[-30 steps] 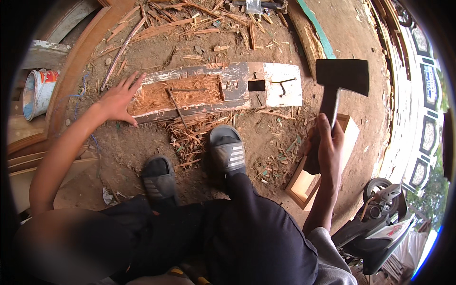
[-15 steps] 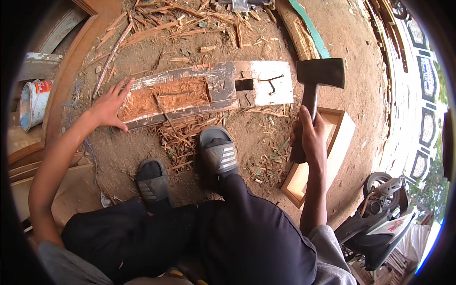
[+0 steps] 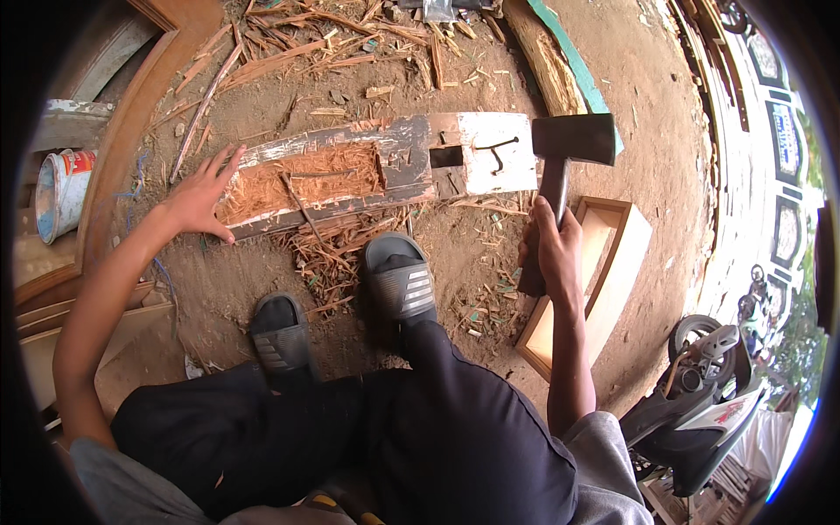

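Note:
In my right hand (image 3: 556, 254) is an axe (image 3: 573, 138) with a broad dark head, its handle wrapped by my fingers. The head is raised near the white right end of a weathered wooden board (image 3: 407, 162) on the ground. My left hand (image 3: 199, 194) rests at the board's left end, fingers spread. A rough, splintered hollow (image 3: 293, 179) of fresh reddish wood is cut into the board, with a thin dark rod (image 3: 299, 199) across its lower edge. Bent nails (image 3: 499, 156) show on the white part, beside a dark rectangular hole (image 3: 446, 157).
My sandalled foot (image 3: 401, 280) is close to the board's near edge, among wood splinters (image 3: 337, 254). An open wooden box frame (image 3: 626, 262) lies right of my right hand. Beyond are a log (image 3: 547, 57), a paint bucket (image 3: 63, 197), a door frame (image 3: 131, 114) and a motorbike (image 3: 700, 411).
The axe and my right hand have shifted slightly left and a little down. My left hand keeps its place on the board's end.

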The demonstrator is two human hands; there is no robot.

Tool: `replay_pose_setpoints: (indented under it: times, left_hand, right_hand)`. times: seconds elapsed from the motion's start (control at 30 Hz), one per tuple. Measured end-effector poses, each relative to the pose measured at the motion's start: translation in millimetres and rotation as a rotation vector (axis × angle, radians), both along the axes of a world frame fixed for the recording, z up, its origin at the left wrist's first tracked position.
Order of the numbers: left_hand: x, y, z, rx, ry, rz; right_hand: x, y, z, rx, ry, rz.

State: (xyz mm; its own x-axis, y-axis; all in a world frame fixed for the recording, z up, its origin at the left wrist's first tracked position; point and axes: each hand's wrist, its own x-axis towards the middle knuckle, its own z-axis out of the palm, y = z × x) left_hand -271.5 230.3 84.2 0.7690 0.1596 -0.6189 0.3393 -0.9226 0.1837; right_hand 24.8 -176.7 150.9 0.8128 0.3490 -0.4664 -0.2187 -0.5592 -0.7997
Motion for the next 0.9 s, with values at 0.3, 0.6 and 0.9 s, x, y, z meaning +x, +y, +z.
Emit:
replay_pose_setpoints:
  times: [0.3,0.6,0.9]
  left_hand:
    - [-4.3,-1.1,-5.6,0.018,-0.004,-0.021]
    - [-8.3,-0.3,2.3,0.013,0.063,-0.004]
    - [-3.4,5.3,-7.5,0.030,-0.011,-0.040]
  right_hand:
    - [-14.9,19.7,15.2,0.178,-0.271,-0.044]
    - [3.1,13.6,48.8,0.175,-0.196,-0.049]
    - [0.3,0.1,-22.5,-0.022,-0.087,0.089]
